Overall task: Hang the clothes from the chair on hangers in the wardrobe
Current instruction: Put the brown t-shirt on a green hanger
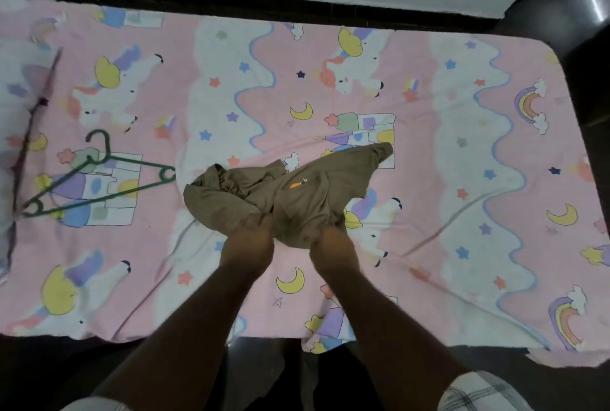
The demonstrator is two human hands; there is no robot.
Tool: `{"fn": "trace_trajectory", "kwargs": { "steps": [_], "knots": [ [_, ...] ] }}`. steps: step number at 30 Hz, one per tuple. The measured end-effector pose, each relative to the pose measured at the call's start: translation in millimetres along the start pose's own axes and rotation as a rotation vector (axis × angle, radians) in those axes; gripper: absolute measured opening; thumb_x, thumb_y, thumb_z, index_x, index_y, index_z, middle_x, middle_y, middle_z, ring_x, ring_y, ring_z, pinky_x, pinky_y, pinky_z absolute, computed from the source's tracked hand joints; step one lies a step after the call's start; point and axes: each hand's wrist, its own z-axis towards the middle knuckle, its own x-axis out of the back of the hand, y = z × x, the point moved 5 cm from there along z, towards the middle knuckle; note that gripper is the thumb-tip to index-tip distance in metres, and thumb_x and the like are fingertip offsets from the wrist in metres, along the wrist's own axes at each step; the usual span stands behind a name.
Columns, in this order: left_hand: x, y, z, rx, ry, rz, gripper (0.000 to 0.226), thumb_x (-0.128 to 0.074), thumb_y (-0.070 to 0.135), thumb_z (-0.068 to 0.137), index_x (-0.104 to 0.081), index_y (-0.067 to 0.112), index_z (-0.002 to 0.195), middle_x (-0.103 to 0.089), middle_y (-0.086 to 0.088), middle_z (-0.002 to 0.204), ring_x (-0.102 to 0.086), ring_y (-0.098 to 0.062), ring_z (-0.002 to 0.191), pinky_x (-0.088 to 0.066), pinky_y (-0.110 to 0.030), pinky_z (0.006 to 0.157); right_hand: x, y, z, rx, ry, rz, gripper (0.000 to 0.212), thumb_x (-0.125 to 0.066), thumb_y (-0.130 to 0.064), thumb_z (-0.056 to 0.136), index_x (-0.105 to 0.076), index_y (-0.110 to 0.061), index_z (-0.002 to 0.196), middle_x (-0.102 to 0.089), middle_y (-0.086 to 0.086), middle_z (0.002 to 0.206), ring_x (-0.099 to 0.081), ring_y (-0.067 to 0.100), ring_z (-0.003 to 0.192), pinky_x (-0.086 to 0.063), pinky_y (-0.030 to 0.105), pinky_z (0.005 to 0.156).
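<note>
Both my bare forearms reach forward and converge — wrists near each other, backs of the hands up. My left hand is curled closed, fingers bunched into brown cloth. My right hand sits just beside it, also clenched on that cloth — its fingertips are buried in the folds, hidden from me.

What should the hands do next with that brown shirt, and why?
Probably spread the brown shirt flat on the bed. Both the left hand and right hand grip its near edge, it is still bunched, and the green hanger lies apart, waiting.
</note>
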Motion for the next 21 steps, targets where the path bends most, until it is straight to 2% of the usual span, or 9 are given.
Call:
{"fn": "trace_trajectory", "kwargs": {
  "steps": [2,4,6,7,9,12,15,18,21],
  "knots": [
    [-12,16,7,-0.017,-0.044,-0.068,0.037,-0.067,0.003,0.067,-0.067,-0.001,0.104,-0.067,-0.021,0.090,-0.064,-0.041,0.071,-0.057,-0.041,0.057,-4,30,12,-0.181,0.101,0.075,0.029,-0.044,-0.013,0.093,-0.045,-0.027,0.069,-0.041,-0.008,0.067,-0.037,0.003,0.056,-0.031,0.017,0.051],
    [-25,27,16,-0.052,-0.044,-0.127,0.034,-0.064,0.005,0.069,-0.065,0.002,0.102,-0.065,-0.020,0.088,-0.062,-0.039,0.068,-0.057,-0.041,0.055,-1,57,16,-0.355,0.204,0.209,0.032,-0.038,-0.009,0.085,-0.056,-0.020,0.062,-0.054,0.000,0.061,-0.056,0.014,0.051,-0.039,0.017,0.049],
    [-36,38,26,-0.107,-0.029,-0.120,0.032,-0.072,0.004,0.064,-0.064,0.004,0.095,-0.061,-0.016,0.077,-0.058,-0.035,0.057,-0.053,-0.036,0.048,-10,76,29,-0.414,0.198,0.265,0.029,-0.042,-0.007,0.088,-0.070,-0.005,0.085,-0.068,0.014,0.084,-0.068,0.034,0.080,-0.049,0.027,0.068],
    [-41,43,31,-0.118,-0.039,-0.108,0.034,-0.075,0.004,0.061,-0.066,0.005,0.093,-0.061,-0.014,0.073,-0.058,-0.034,0.053,-0.051,-0.033,0.046,-16,82,34,-0.441,0.149,0.268,0.025,-0.047,-0.008,0.092,-0.069,-0.003,0.101,-0.069,0.016,0.101,-0.065,0.036,0.099,-0.047,0.029,0.081],
    [-51,51,41,-0.119,-0.049,-0.113,0.035,-0.068,0.008,0.063,-0.072,0.005,0.098,-0.065,-0.013,0.076,-0.061,-0.032,0.055,-0.051,-0.032,0.047,-32,94,44,-0.485,0.060,0.329,0.024,-0.053,-0.011,0.094,-0.064,-0.004,0.112,-0.065,0.014,0.117,-0.059,0.034,0.112,-0.040,0.029,0.090],
    [-78,59,50,-0.162,-0.085,-0.165,0.038,-0.049,0.010,0.078,-0.072,0.002,0.107,-0.067,-0.016,0.081,-0.064,-0.035,0.062,-0.057,-0.037,0.054,-40,97,59,-0.536,0.033,0.416,0.022,-0.052,-0.009,0.091,-0.067,-0.005,0.107,-0.067,0.012,0.113,-0.062,0.031,0.108,-0.040,0.026,0.081],
    [-90,64,63,-0.134,-0.207,-0.285,0.047,-0.037,0.021,0.086,-0.066,0.004,0.118,-0.069,-0.018,0.088,-0.063,-0.038,0.071,-0.057,-0.044,0.064,-37,89,70,-0.531,0.048,0.537,0.024,-0.057,-0.010,0.088,-0.076,-0.016,0.102,-0.072,0.004,0.110,-0.065,0.026,0.105,-0.046,0.028,0.090],
    [-86,66,75,-0.060,-0.262,-0.428,0.054,-0.037,0.048,0.085,-0.063,0.013,0.117,-0.068,-0.010,0.095,-0.063,-0.035,0.082,-0.053,-0.044,0.072,-23,66,81,-0.504,0.030,0.889,0.021,-0.065,-0.010,0.075,-0.075,-0.029,0.076,-0.076,0.005,0.088,-0.070,0.030,0.085,-0.058,0.044,0.085],
    [-49,53,95,0.180,-0.180,-0.630,0.015,-0.058,0.033,0.084,-0.061,0.022,0.093,-0.068,-0.002,0.084,-0.065,-0.029,0.081,-0.051,-0.036,0.071,7,47,99,-0.468,0.026,1.224,0.024,-0.067,0.001,0.079,-0.070,-0.022,0.073,-0.074,0.010,0.080,-0.069,0.031,0.075,-0.061,0.049,0.077]
  ]
}}
